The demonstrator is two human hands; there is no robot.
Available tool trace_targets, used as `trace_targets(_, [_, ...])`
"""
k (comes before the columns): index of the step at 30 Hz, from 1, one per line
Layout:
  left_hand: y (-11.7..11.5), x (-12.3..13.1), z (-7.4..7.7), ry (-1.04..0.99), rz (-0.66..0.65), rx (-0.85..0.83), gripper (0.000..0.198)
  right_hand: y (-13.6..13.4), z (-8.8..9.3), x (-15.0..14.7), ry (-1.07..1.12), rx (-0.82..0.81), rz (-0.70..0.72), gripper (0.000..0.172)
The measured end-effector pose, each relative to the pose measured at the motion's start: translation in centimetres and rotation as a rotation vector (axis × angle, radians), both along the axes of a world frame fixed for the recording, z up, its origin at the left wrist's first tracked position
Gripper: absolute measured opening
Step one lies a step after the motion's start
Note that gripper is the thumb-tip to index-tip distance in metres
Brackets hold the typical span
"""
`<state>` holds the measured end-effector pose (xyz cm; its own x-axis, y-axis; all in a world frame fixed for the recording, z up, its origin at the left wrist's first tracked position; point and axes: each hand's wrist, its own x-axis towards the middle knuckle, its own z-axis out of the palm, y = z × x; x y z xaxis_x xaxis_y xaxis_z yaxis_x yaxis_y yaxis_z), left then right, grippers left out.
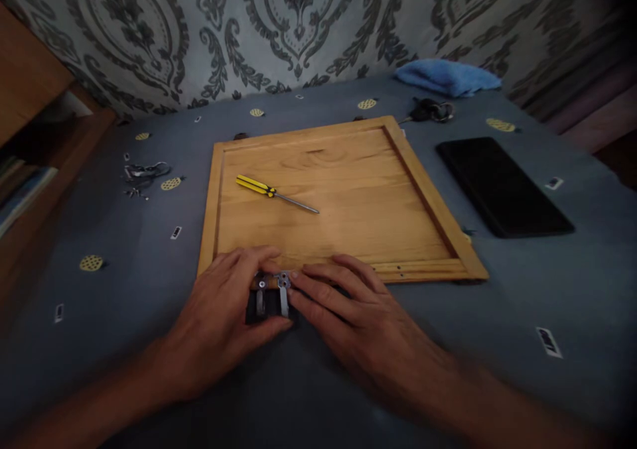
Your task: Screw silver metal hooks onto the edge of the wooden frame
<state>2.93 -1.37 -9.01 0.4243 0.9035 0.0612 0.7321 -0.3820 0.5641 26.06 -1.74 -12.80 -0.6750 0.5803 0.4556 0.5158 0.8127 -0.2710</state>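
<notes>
A shallow wooden panel with a raised frame (313, 230) lies on the table before me. At its near edge is a small metal and black fitting (271, 296) with two metal strips and a cross-head screw. My left hand (219, 310) curls round the fitting's left side, fingers over the frame and thumb along its near side. Thumb and index tip of my right hand (353, 303) are at the fitting's metal plate; the other fingers stretch along the frame edge. A screwdriver (276, 193) with a yellow and black handle lies on the panel.
To the right lies a flat black slab-like object (505, 187). Behind it are a dark object with a metal ring (430, 109) and a blue cloth (448, 77). Small metal parts (144, 172) lie at left, near a wooden shelf (54, 164). A patterned wall (298, 24) borders the table.
</notes>
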Motion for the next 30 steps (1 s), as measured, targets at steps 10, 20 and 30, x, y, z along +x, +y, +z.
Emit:
trace_targets(10, [-0.03,-0.07,-0.1,-0.021,0.01,-0.028,0.067,-0.01,0.24,0.15,-0.005,0.013,-0.005,0.028])
trace_targets(20, [-0.04,-0.04,-0.05,-0.023,0.003,-0.051,0.067,0.11,0.14,0.29,-0.022,0.011,-0.004,0.024])
trace_targets(30, [-0.08,0.1,0.1,0.008,0.008,-0.01,0.069,0.1,0.11,0.32,-0.016,-0.007,0.01,0.027])
